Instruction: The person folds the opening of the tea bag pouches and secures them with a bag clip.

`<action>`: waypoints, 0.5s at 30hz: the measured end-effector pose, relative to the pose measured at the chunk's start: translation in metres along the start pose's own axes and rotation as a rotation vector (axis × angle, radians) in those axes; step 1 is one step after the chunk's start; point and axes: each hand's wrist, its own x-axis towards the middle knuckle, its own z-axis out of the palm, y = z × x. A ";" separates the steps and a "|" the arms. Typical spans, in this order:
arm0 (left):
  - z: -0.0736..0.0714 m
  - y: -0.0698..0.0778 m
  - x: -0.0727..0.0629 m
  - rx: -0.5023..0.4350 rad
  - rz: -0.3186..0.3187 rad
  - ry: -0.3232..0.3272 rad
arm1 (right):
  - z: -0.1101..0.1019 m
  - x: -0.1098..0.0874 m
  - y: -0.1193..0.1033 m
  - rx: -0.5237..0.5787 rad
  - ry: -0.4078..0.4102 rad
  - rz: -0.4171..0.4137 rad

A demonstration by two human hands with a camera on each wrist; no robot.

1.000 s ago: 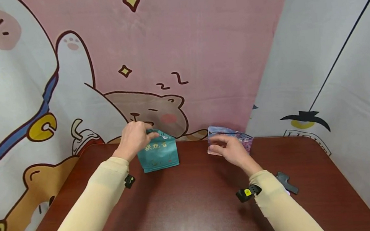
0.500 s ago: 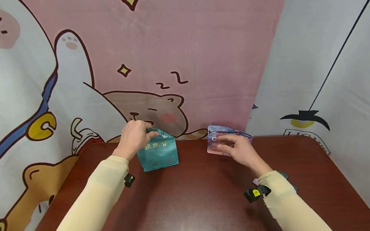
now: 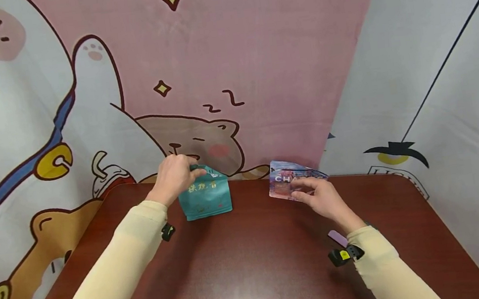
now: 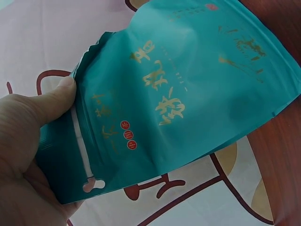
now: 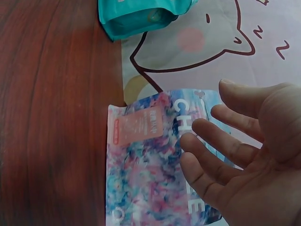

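My left hand pinches the top edge of a teal tea pouch with gold lettering, near the back of the table. In the left wrist view the thumb presses on the pouch beside a white strip with a small notch. To the right, a pink and blue patterned pouch with white lettering stands at the back edge. My right hand is in front of its right side, fingers loosely bent and apart, holding nothing. From the right wrist, the fingertips overlap the patterned pouch across its lettering.
A dark reddish-brown table runs up to a cartoon-printed curtain behind. A small lilac object lies on the table by my right wrist, partly behind the wrist camera.
My right hand has moved right and slightly down across the patterned pouch, showing more of its lettering. My right forearm now covers the dark object on the table. The left hand keeps its grip.
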 end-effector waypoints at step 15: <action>-0.003 0.001 0.000 -0.002 -0.008 -0.036 | -0.002 -0.025 0.019 -0.031 -0.033 0.078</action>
